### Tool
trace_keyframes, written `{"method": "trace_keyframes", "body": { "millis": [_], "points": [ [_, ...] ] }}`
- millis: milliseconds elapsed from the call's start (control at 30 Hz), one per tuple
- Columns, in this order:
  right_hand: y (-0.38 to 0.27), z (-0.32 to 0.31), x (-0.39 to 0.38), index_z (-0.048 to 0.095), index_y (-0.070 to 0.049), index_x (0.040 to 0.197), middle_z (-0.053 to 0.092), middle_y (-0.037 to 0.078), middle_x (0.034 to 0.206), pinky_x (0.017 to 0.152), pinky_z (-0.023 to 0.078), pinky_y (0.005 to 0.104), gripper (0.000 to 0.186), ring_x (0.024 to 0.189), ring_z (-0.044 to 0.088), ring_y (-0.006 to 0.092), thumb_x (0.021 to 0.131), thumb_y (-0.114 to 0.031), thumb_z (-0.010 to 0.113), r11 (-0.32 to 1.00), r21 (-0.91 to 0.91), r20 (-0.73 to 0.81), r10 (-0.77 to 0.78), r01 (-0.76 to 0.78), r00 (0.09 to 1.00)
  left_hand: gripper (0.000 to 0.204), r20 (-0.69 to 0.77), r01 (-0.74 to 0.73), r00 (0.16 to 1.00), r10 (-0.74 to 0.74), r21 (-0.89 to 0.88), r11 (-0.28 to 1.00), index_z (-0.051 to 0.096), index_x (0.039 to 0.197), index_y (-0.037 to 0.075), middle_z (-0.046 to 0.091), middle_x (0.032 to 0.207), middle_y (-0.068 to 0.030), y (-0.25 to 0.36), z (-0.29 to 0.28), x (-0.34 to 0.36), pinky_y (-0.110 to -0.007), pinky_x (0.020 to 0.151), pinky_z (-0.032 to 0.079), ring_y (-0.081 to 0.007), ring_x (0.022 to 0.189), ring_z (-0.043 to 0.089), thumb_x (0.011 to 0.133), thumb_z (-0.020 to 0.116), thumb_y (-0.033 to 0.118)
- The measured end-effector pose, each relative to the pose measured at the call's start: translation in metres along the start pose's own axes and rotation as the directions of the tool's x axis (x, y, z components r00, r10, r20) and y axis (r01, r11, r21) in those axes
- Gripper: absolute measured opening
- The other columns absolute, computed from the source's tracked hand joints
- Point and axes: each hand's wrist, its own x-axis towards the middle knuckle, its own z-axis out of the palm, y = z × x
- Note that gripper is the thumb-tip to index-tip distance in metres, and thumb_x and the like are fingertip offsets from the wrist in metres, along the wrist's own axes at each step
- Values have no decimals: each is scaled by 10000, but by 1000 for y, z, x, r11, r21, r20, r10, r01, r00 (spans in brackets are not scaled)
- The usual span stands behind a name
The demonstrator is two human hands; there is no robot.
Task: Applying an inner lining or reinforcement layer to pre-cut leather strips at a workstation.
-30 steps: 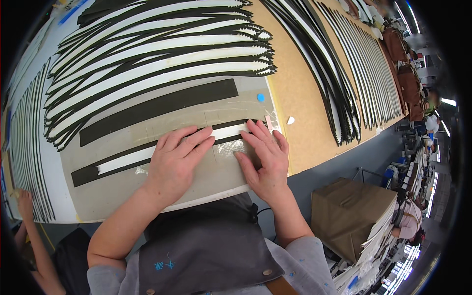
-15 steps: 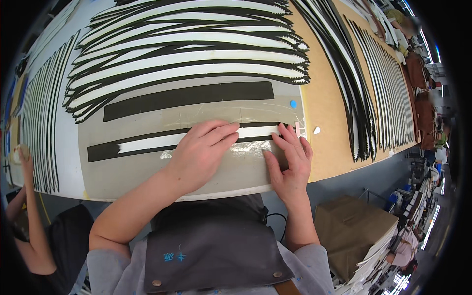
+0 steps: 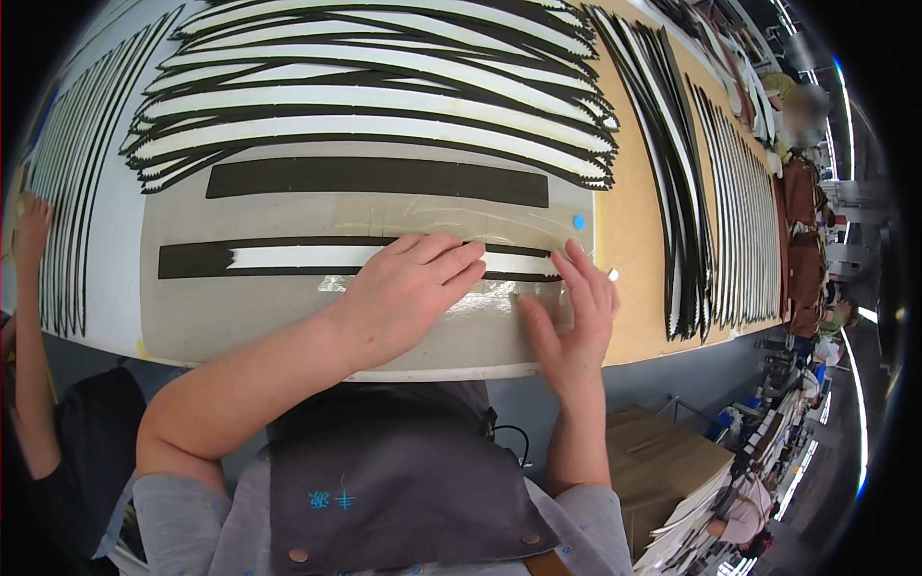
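Observation:
A long black strip with a narrower white strip (image 3: 307, 256) along its middle lies flat across the grey work mat (image 3: 240, 331). My left hand (image 3: 408, 288) rests on it right of the middle, fingers stretched out and side by side, hiding part of the white strip. At the strip's right end is my right hand (image 3: 581, 322); its fingertips touch or hover by the end, with the thumb spread away toward me. A plain black strip (image 3: 375, 180) lies parallel just beyond. Past that, many black-and-white strips with zigzag ends form a wide pile (image 3: 384, 104).
A blue dot (image 3: 578, 223) and a small white piece (image 3: 613, 276) lie near my right hand. Bundled strips (image 3: 675, 240) and a row of thin strips (image 3: 740, 211) cover the tan board's right side. More strips (image 3: 82, 182) lie left, beside another person's arm (image 3: 32, 240).
My view has turned slightly, so the strip now looks more level. My left hand stays on the strip. My right hand's fingers look a little straighter at its end.

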Motion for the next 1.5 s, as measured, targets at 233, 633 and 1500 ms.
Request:
{"method": "trace_keyframes", "body": {
  "millis": [233,633,1500],
  "points": [
    [0,-21,68,690,-76,1078,696,90,1112,999,439,401,427,1033,646,276,729,-203,900,979,-199,390,40,42,920,439,64,26,998,-25,-18,1000,650,1271,34,606,1376,-54,-1,3,-1,-386,1016,478,-235,1228,560,833,619,59],
    [-29,-12,39,731,1,1242,766,61,1153,951,516,256,332,1066,680,113,911,8,744,712,543,383,262,-445,886,417,89,-6,996,11,-67,998,641,1260,66,596,1362,-31,-12,7,-1,-366,999,469,-208,1209,554,845,612,74],
    [-45,36,-3,608,-54,1412,634,165,1423,1171,343,496,455,1169,703,242,960,-22,652,992,40,118,-125,121,985,418,69,287,942,-328,-672,683,698,1220,26,667,1189,-91,-20,13,-2,-403,1000,495,-293,1125,584,826,581,-51]
  ]
}}
